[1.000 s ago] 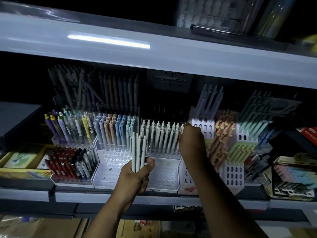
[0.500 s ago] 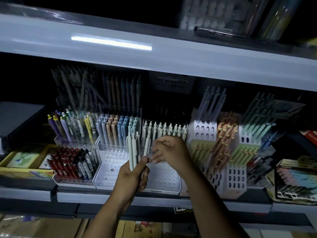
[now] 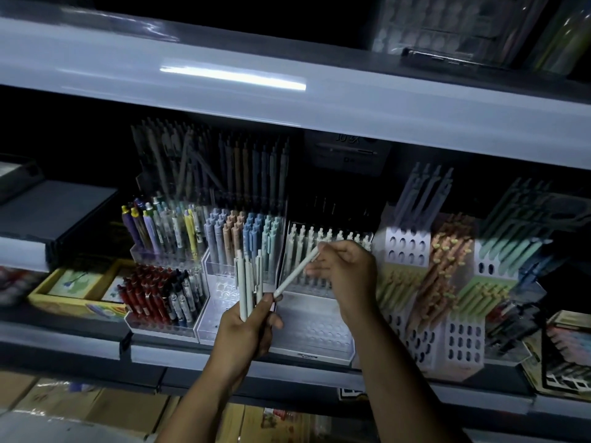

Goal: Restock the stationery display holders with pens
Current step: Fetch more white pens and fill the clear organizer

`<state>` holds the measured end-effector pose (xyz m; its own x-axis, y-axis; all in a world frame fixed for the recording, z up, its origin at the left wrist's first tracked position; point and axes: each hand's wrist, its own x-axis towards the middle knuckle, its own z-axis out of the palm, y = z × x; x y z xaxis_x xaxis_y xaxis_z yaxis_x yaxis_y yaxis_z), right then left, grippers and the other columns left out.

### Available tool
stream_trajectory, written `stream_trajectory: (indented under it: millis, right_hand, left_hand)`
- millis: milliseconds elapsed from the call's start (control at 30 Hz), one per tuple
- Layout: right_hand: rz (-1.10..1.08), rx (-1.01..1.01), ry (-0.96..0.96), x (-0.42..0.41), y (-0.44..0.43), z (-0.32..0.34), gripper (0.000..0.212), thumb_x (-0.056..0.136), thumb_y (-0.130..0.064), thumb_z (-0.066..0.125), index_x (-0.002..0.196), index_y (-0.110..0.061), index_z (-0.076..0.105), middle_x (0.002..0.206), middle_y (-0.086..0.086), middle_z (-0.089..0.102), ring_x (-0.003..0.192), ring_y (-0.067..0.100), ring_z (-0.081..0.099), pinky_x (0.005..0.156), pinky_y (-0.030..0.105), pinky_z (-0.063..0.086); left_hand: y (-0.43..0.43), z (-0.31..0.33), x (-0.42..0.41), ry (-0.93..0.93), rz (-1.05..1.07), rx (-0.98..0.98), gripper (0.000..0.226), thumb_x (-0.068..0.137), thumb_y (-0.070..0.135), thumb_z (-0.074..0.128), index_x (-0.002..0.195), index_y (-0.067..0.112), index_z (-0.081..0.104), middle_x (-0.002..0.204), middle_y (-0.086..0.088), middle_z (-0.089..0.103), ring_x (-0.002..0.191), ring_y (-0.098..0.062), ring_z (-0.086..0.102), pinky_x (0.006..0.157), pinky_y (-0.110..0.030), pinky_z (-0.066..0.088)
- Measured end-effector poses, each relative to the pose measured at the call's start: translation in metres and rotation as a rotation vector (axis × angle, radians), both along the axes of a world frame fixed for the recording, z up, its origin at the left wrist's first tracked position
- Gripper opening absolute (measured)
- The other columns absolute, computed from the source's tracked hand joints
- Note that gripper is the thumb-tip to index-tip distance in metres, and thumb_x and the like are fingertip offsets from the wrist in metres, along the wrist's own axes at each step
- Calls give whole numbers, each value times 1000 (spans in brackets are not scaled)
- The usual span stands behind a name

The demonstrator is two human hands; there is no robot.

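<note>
Shelf [image 3: 192, 358] carries a clear tiered holder [image 3: 316, 330], its far row filled with pale pens. Left hand [image 3: 248, 334], in front of the holder, is curled round an upright pen bundle [image 3: 247, 282]. Right hand [image 3: 350, 273], just right, pinches a single pen [image 3: 295, 274], tilted, its lower tip near the left thumb.

Dim store shelf [image 3: 415, 123], light glare [image 3: 233, 76], cardboard boxes [image 3: 96, 407] below.

At centre frame, a left hand [image 3: 246, 330] grips an upright bundle of pale pens [image 3: 246, 282], while the right hand [image 3: 347, 271] pinches one tilted pen [image 3: 294, 276] beside it. Behind them, a clear holder [image 3: 316, 330] stands on a dim shelf [image 3: 64, 338].
</note>
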<state>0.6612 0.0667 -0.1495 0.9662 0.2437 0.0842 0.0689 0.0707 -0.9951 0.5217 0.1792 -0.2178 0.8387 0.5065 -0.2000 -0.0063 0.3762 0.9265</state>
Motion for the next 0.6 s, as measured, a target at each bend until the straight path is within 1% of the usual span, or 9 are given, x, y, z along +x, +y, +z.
stream_trajectory:
  millis: [67, 133, 200, 267, 333, 433, 533, 600]
  right_hand:
    - [-32, -22, -66, 3, 5, -3, 9, 97, -3, 66, 92, 3, 67, 66, 18, 72, 57, 33, 73, 55, 38, 61]
    - [-54, -39, -121, 5, 10, -6, 9, 98, -3, 64, 92, 4, 65, 65, 13, 72, 58, 30, 74, 57, 42, 62]
    - [-91, -45, -176, 6, 14, -10, 8, 98, -3, 64, 91, 1, 64, 66, 7, 71, 59, 25, 74, 59, 43, 63]
    - [-122, -80, -254, 8, 18, -15, 11, 98, -3, 64, 88, -4, 62, 64, -1, 69, 59, 20, 74, 59, 43, 63]
    - [-137, -137, -338, 9, 21, -22, 16, 98, -5, 65, 84, -11, 60, 64, -4, 66, 60, 14, 73, 60, 44, 62]
    - [-159, -231, -455, 10, 24, -34, 17, 99, -13, 66, 84, -13, 59, 68, -7, 67, 62, 8, 72, 61, 45, 61]
    - [-176, -340, -574, 17, 27, -43, 19, 99, -21, 62, 82, -15, 56, 67, -2, 68, 63, 13, 70, 58, 42, 57]
    - [-158, -412, -651, 21, 31, -46, 20, 98, -19, 60, 80, -14, 54, 65, 1, 66, 62, 17, 67, 56, 41, 55]
  left_hand:
    - [4, -3, -5, 10, 2, 7, 31, 105, 28, 57, 111, 0, 71, 68, -15, 56, 43, -15, 31, 45, -25, 26]
    - [7, -5, -9, 20, -5, 17, 29, 104, 30, 58, 111, 5, 73, 65, -9, 47, 46, -15, 30, 46, -26, 27]
    - [11, -7, -12, 14, -8, 0, 30, 103, 30, 59, 113, 5, 71, 63, -4, 34, 50, -16, 23, 48, -27, 23]
    - [14, -9, -14, 15, -5, -8, 32, 104, 30, 58, 115, 2, 67, 64, -2, 26, 53, -16, 18, 50, -28, 19]
    - [15, -8, -17, 17, -5, -5, 32, 105, 29, 57, 116, 0, 65, 64, -1, 24, 53, -16, 16, 50, -29, 17]
    - [17, -7, -19, 25, -5, -5, 30, 104, 28, 58, 116, 2, 65, 63, 0, 25, 52, -15, 19, 50, -29, 18]
    - [17, -7, -21, 20, -13, -31, 31, 103, 28, 60, 119, 2, 64, 64, 1, 26, 51, -14, 20, 48, -28, 20]
    - [17, -6, -22, 8, -21, -49, 32, 103, 29, 60, 120, 1, 61, 64, 1, 25, 52, -13, 20, 47, -27, 20]
